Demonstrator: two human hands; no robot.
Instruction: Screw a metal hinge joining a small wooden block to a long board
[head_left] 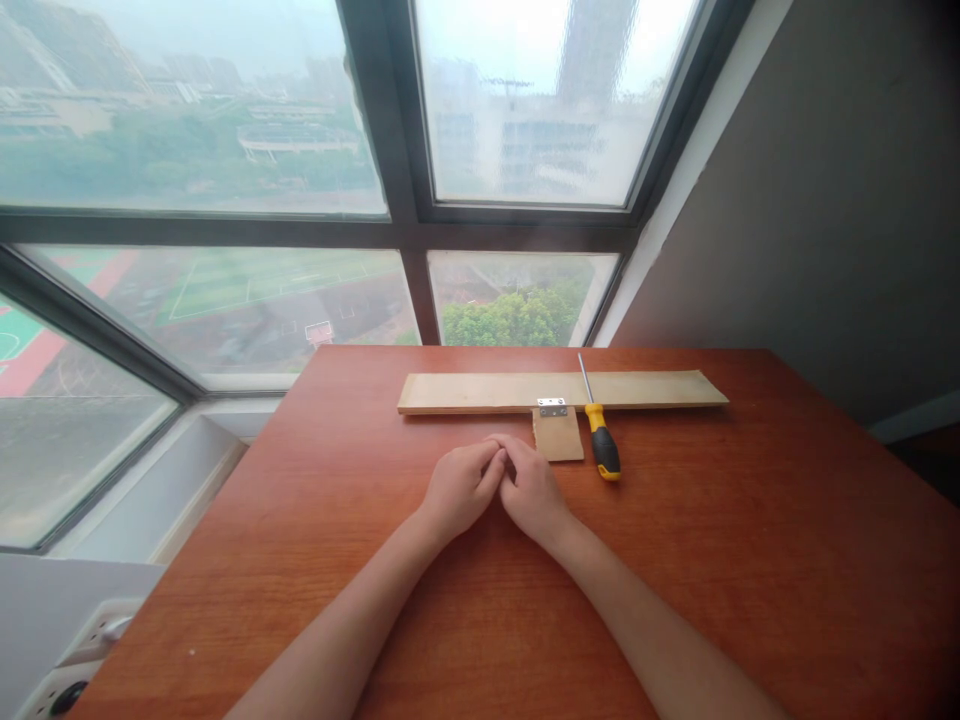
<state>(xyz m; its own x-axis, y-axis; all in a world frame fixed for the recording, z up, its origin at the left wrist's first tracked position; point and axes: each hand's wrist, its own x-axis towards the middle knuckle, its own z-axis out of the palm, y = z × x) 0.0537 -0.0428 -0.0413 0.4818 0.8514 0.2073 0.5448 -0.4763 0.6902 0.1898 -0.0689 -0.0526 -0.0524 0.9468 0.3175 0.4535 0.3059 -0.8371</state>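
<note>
My left hand (463, 485) and my right hand (534, 490) rest together on the table, fingers curled in and knuckles touching. Both are closed; no object shows in them, though their palms are hidden. Just beyond my right hand lies a small square brown board (559, 436). A silver metal hinge (553, 406) joins it to the front edge of a long pale wooden board (480, 390). To the right, a screwdriver (604, 450) with a yellow and black handle lies with its shaft across the long board.
The reddish-brown wooden table (750, 560) reaches to a dark-framed window (405, 180) at the back. A grey wall (840, 200) slopes along the right. Power sockets (94, 640) sit at the lower left, beside the table's edge.
</note>
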